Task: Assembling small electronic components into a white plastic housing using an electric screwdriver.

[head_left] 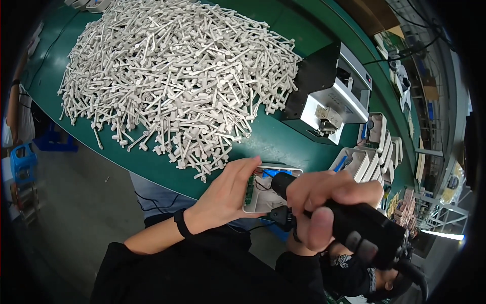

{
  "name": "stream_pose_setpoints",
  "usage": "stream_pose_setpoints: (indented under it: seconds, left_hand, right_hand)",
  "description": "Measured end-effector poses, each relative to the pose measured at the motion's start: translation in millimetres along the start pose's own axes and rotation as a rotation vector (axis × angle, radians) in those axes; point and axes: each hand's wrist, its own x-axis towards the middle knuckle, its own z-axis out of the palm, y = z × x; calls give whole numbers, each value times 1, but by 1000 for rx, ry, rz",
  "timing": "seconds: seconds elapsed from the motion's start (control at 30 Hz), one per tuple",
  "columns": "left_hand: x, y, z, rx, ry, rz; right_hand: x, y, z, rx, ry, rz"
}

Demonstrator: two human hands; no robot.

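Left hand: (pixel 220 195) grasps the white case by its left side, thumb along the upper edge; a black band circles the wrist.
White case: (pixel 260 200) held open side up at the table's near edge, with a green circuit board (pixel 249 189), a blue part (pixel 270 173) and thin wires inside.
Right hand: (pixel 329 200) clenched around a black tool (pixel 360 228), its front end over the case; contact cannot be told.
Green table: (pixel 271 139) bears a large heap of white plastic pieces (pixel 177 76).
Right of heap: a black-and-silver machine (pixel 331 96), with more white cases (pixel 352 159) near it.
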Motion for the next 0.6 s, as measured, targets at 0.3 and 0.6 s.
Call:
stream_pose_setpoints:
  seconds: [0.3,0.6]
  left_hand:
    - [-5,-3,4,-25,23,-34]
    - [-2,0,-2,-3,6,5]
  right_hand:
    - [-4,10,-2,-16,18,143]
    - [-9,16,-8,84,-6,120]
